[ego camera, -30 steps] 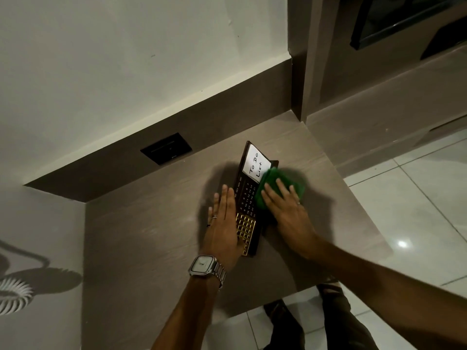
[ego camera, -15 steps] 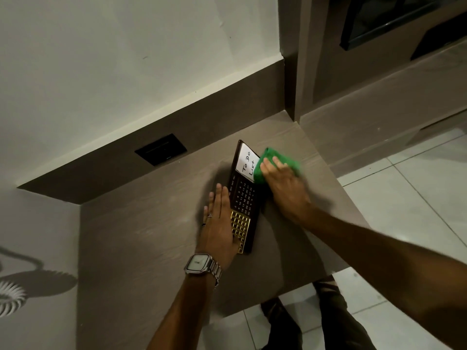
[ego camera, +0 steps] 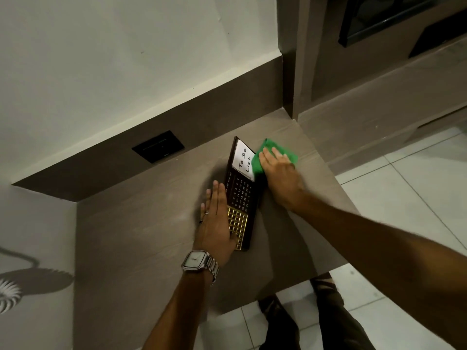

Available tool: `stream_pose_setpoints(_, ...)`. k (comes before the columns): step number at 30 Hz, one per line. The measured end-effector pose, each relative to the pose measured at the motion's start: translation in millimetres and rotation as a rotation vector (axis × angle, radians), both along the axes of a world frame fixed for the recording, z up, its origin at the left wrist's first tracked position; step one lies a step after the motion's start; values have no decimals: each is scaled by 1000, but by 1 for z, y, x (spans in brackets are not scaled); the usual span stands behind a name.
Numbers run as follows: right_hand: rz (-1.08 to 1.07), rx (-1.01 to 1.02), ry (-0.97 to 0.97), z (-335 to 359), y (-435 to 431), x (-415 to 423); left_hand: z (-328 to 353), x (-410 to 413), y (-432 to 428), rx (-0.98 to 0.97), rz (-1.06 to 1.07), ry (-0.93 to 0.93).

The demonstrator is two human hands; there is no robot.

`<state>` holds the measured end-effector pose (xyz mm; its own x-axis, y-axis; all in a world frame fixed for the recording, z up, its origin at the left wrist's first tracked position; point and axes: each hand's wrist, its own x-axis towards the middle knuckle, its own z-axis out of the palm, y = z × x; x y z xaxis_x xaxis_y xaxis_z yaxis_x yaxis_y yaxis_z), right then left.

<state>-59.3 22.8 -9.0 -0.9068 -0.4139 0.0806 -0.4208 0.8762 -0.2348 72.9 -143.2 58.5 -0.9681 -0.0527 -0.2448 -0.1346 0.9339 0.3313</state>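
A dark brown desk calendar board (ego camera: 241,193) lies flat on the grey-brown wooden desk (ego camera: 141,238). It carries a white "To Do List" card at its far end, a date grid in the middle and a gold grid at the near end. My left hand (ego camera: 214,223) lies flat with straight fingers along the board's left edge, its heel on the gold grid. My right hand (ego camera: 279,173) presses a green cloth (ego camera: 275,156) with straight fingers against the board's far right edge, next to the white card.
A black socket plate (ego camera: 158,147) sits in the brown wall strip behind the desk. The desk ends at the right and near side above white floor tiles (ego camera: 404,198). My legs and a shoe (ego camera: 278,317) stand below the near edge. A brown cabinet (ego camera: 379,79) rises at the right.
My right hand has slid the green cloth away from me, from beside the date grid up to the white card at the board's far end. My left hand has stayed on the board's left side.
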Motion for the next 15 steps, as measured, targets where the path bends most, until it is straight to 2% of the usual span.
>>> stream_pose_setpoints(6, 253, -134, -98, -15, -9, 138, -2, -3, -2, -3, -13, 10)
stream_pose_setpoints(9, 377, -146, -116, -10, -6, 162, 0, -6, -3, 18, -4, -5)
stream_pose_setpoints(11, 327, -307, -149, -3, 3, 158, -1, -6, -3, 26, -7, 0)
stream_pose_setpoints(15, 82, -632, -180, 23, 14, 125, -2, -2, -6, 76, 38, 14)
